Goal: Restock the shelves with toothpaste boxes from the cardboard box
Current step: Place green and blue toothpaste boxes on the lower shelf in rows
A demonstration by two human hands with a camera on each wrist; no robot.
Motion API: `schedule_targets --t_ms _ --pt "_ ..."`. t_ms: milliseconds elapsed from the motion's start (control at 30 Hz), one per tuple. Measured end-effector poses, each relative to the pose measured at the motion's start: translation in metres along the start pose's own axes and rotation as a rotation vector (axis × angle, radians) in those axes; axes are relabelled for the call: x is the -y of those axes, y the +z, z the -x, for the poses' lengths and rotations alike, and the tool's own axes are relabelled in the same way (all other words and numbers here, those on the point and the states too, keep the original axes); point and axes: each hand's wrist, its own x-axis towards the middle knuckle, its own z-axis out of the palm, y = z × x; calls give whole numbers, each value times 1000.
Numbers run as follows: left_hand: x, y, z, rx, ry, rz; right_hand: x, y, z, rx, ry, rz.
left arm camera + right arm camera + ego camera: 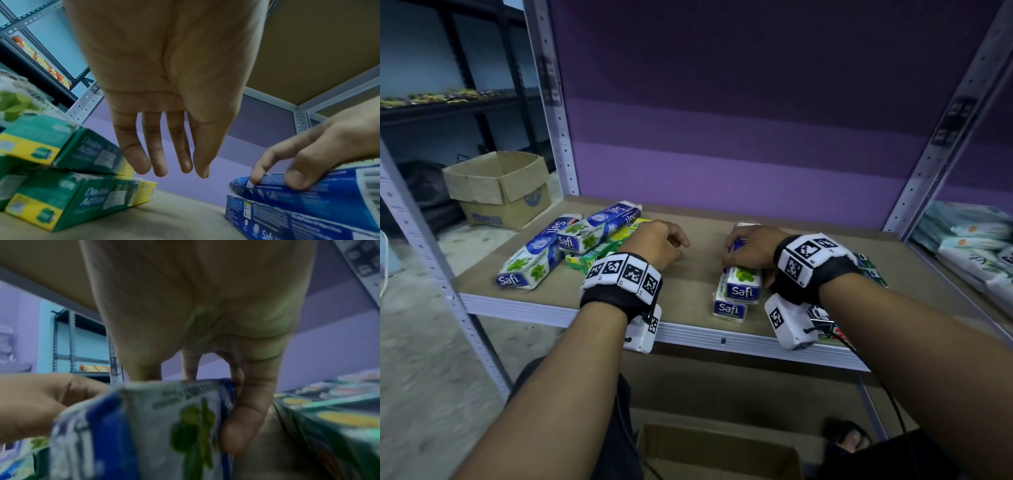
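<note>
- Presently, right hand (751, 248) grips the top Safi box (742, 283) of a two-box stack on the shelf (698, 301).
- Left hand (657, 245), left of that stack, relaxed, holds nothing.
- Green boxes (68, 194) lie left of it.

Our two forearms reach forward side by side, each wrist banded with a black strap of marker tiles; our left hand (659, 245) hangs palm-down, fingers (135, 155) loose and nearly straight, holding nothing. Our right hand (751, 246) curls downward, thumb and fingers (240, 426) in a firm grip.
</note>
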Motion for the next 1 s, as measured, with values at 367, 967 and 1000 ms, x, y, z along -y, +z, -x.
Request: schedule_targets --t_ms 367,967,1000 --pt "-26 23 -4 225 230 -23 -40 -12 21 -4 88 -560" --pt "-56 46 -4 471 440 -388 -78 -45 38 -60 65 -342" --pt "-57 46 -4 468 432 -394 -78 -45 38 -60 65 -335"
